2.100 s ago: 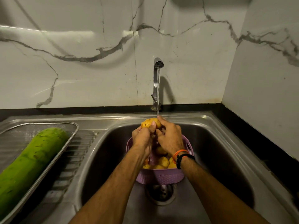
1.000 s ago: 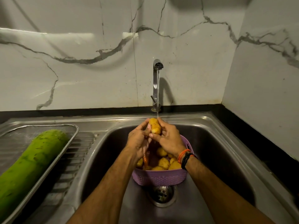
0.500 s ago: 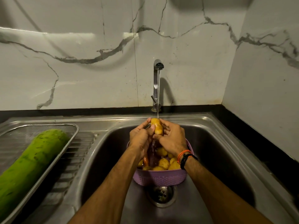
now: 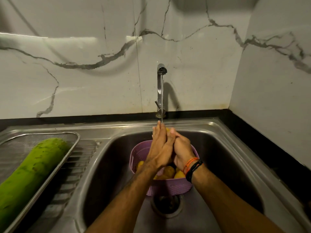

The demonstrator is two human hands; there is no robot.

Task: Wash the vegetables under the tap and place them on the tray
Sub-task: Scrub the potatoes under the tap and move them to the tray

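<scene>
Since half a second ago my left hand (image 4: 160, 148) has slid over the potato (image 4: 167, 129), so I am now covering nearly all of it; only a sliver of yellow is showing at my fingertips. My left fingers are lying long and almost straight against it, pressing it toward my right hand (image 4: 181, 148), whose fingers are curling round it from the right. The tap (image 4: 161, 84) is running, and the stream is landing on my left fingertips. How much of the potato I am gripping is hidden between my palms. Below my wrists the purple basket (image 4: 139, 153) is sitting in the sink (image 4: 218, 148) above the drain, holding more potatoes (image 4: 169, 172), partly hidden by my forearms. On the far left the tray (image 4: 74, 145) is holding a green gourd (image 4: 32, 169), cut off by the frame edge.
</scene>
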